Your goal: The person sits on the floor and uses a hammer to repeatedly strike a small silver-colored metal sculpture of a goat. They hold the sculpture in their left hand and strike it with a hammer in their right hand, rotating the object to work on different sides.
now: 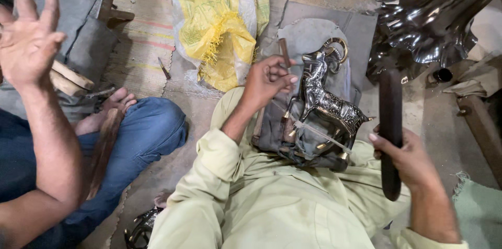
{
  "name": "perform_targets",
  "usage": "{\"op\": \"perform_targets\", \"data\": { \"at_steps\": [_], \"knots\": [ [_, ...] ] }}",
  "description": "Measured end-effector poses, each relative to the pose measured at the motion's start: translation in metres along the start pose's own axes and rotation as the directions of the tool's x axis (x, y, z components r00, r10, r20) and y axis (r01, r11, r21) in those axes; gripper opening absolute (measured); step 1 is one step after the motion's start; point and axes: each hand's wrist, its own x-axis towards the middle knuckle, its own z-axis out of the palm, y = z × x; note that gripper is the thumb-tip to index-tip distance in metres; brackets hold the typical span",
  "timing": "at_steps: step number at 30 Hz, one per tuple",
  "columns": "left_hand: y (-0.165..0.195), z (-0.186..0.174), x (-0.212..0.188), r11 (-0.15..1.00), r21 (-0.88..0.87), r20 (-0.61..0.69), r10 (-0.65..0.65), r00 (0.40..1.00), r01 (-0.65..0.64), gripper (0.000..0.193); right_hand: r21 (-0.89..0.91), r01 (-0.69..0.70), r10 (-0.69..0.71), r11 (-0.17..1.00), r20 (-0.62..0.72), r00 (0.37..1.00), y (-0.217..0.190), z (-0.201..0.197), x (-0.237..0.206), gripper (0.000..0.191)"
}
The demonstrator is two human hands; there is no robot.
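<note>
Goat figure (325, 103) of shiny metal, tied standing on grey padding (314, 40) across the lap. Right hand (405, 157) wrapped tight round a dark wooden mallet (390, 128), raised beside it. Left hand (266, 79) pinching a thin chisel (284, 53) near the goat's head. Co-worker's open hand (26, 34) lifted at far left.

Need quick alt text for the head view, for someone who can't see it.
The left hand holds a thin punch against a shiny metal ram figurine resting on the lap; the right hand grips a dark wooden mallet.
</note>
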Motion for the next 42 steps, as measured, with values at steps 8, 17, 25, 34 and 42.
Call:
{"op": "perform_targets", "data": {
  "at_steps": [8, 17, 25, 34, 42],
  "knots": [
    [0.009, 0.017, 0.018, 0.995, 0.043, 0.214, 0.077, 0.974, -0.089, 0.032, -0.235, 0.062, -0.033, 0.97, 0.127, 0.991, -0.073, -0.019, 0.019, 0.052],
    [0.002, 0.016, 0.008, 0.93, 0.23, 0.187, 0.245, 0.951, -0.285, 0.034, -0.921, 0.295, -0.479, 0.255, 0.145, 0.866, -0.188, 0.025, 0.022, 0.049],
    [0.003, 0.018, 0.001, 0.895, 0.272, 0.185, 0.312, 0.932, -0.354, 0.025, -0.881, 0.192, -0.263, -0.432, 0.327, 0.908, -0.26, 0.055, 0.013, 0.037],
    [0.004, 0.022, -0.004, 0.874, 0.329, 0.155, 0.324, 0.933, -0.358, 0.028, -0.865, 0.28, -0.449, -0.417, 0.464, 0.764, -0.256, 0.045, 0.02, 0.045],
    [-0.001, 0.021, -0.008, 0.896, 0.322, 0.113, 0.283, 0.952, -0.305, 0.027, -0.912, 0.245, -0.423, -0.33, 0.375, 0.825, -0.261, 0.047, 0.01, 0.044]
  ]
}}
